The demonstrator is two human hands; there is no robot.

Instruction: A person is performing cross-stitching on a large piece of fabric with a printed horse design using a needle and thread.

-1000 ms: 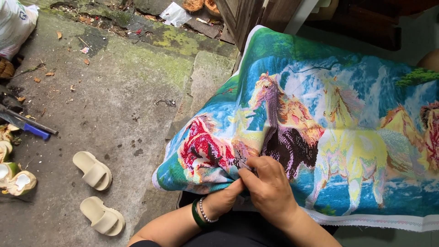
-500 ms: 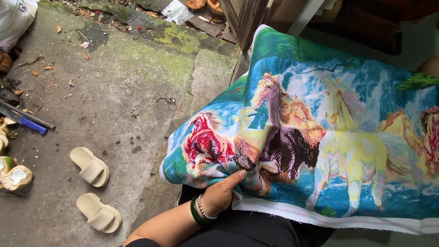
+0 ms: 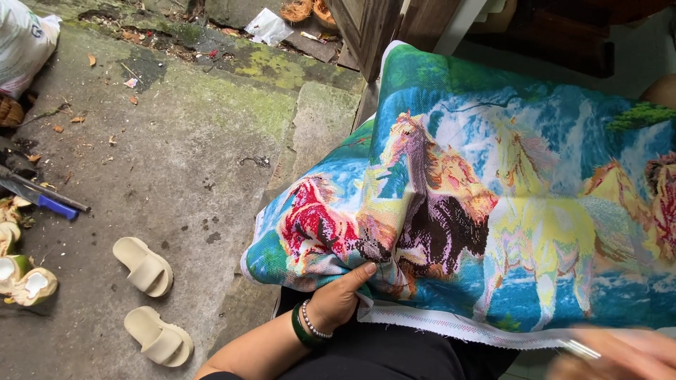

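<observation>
A large cross-stitch cloth (image 3: pixel 493 211) with coloured horses on a blue and green ground lies over my lap. My left hand (image 3: pixel 336 299) grips a bunched fold at the cloth's lower left edge, thumb on top. A green bangle and a bead bracelet (image 3: pixel 304 325) sit on that wrist. At the bottom right corner, below the cloth's white hem (image 3: pixel 458 325), my right hand (image 3: pixel 623 353) shows only as a blur. It pinches a thin shiny needle (image 3: pixel 579 347) pointing left.
A pair of beige slippers (image 3: pixel 144 266) (image 3: pixel 158 336) lies on the concrete floor at left. Cut coconut shells (image 3: pixel 24 281) and a blue-handled tool (image 3: pixel 49 203) sit at the far left edge. A white sack (image 3: pixel 21 42) is at top left, wooden posts (image 3: pixel 366 28) behind the cloth.
My right hand left the fold beside my left hand, went out of view, and now appears blurred at the bottom right. My left hand keeps its grip on the cloth.
</observation>
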